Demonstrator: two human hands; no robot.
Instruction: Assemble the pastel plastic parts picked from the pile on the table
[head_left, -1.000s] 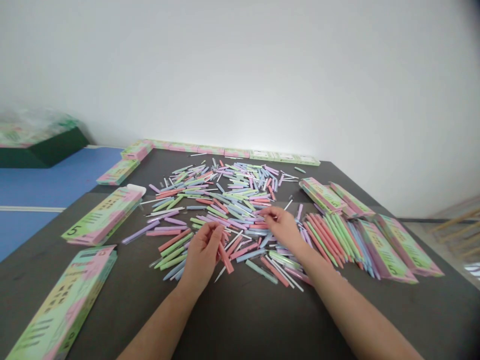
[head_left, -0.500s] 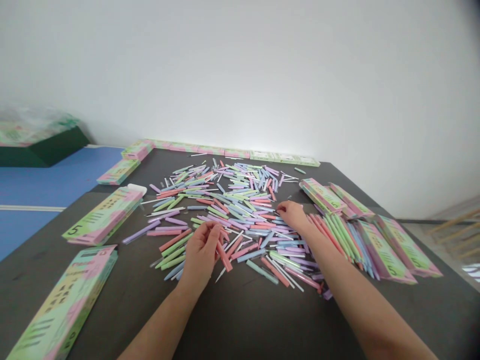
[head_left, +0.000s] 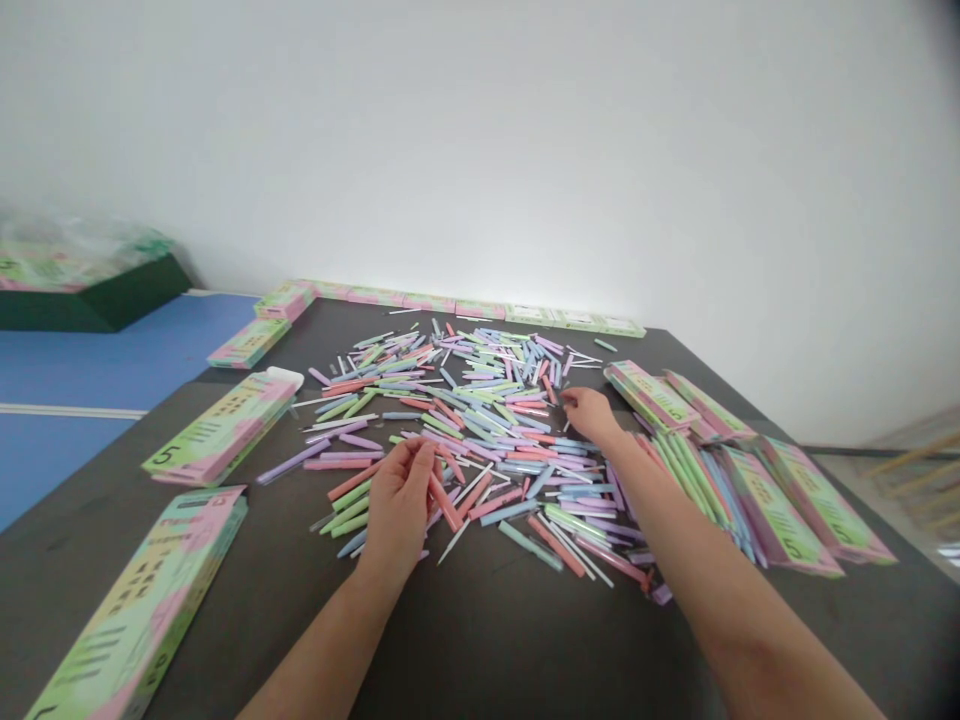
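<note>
In my left hand (head_left: 401,495), thumb and fingers are closed on a coral-red pen (head_left: 445,502), which slants down to the right at the near edge of the pile. My right hand (head_left: 589,412) is bent over the pile's right side with its fingertips pinched together. What they hold, if anything, is too small to make out. A wide heap of pastel pen parts (head_left: 480,400), in green, blue, purple and red, spreads between and beyond both hands. Thin white sticks like refills (head_left: 456,540) lie among them. Beside my right forearm, green pens (head_left: 694,475) lie in a sorted row with red and blue ones.
Pink-and-green cartons stand on both sides: a near left carton (head_left: 142,600), an open-flapped carton (head_left: 225,425) and a right carton (head_left: 784,510). More cartons (head_left: 427,301) line the far table edge by the wall. A dark green bin (head_left: 97,295) sits on a blue surface at left.
My right hand has shifted slightly up and right, farther over the pile's edge. The left hand keeps hold of the red pen. The whole view has moved a little to the left.
</note>
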